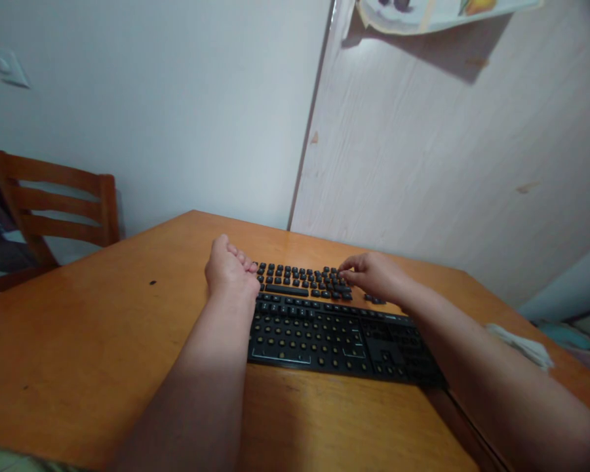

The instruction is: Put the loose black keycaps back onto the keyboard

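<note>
A black keyboard (295, 359) lies on the wooden table, most of its key sockets bare, with some keys still on its top rows. Behind it, loose black keycaps (302, 275) are laid out in rows, with a long space bar (286, 290) at their front. My left hand (230, 267) is closed at the left end of these rows; its curled fingers hide whatever they may hold. My right hand (368, 272) reaches to the right end of the rows, thumb and fingertips pinched at a keycap there. My left forearm covers the keyboard's left end.
A few more keycaps (374, 299) lie under my right wrist. A white cloth (521, 344) is on the table's right side. A small dark piece (153, 282) lies at the left. A wooden chair (59, 200) stands beyond the left edge, and a wall (177, 118) rises behind.
</note>
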The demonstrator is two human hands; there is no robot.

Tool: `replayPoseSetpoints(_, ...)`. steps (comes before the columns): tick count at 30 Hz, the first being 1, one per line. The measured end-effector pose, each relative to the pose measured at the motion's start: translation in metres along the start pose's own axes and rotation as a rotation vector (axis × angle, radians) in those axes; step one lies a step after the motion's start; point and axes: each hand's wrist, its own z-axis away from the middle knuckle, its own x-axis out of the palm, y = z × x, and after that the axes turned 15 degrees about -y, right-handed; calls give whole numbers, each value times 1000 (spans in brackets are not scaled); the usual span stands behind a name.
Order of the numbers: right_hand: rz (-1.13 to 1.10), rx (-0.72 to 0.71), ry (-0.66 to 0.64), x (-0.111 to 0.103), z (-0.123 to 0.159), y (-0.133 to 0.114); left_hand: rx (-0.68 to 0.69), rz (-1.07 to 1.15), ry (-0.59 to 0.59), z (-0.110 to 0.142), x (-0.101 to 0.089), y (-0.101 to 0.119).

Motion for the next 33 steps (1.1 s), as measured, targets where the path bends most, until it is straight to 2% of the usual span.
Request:
replayPoseSetpoints(6, 11, 76, -23, 1, -49, 26, -5, -10, -3, 1, 1, 1)
replayPoseSetpoints(13, 24, 83, -67, 14, -86, 31, -11, -9, -18, 2, 1, 2)
replayPoseSetpoints(20, 24, 74, -133, 22, -104, 32, -18, -11, -14, 3, 2, 2)
replayPoseSetpoints(33, 7, 64, -190, 26, -115, 38, -22, -11, -11, 4, 3, 0)
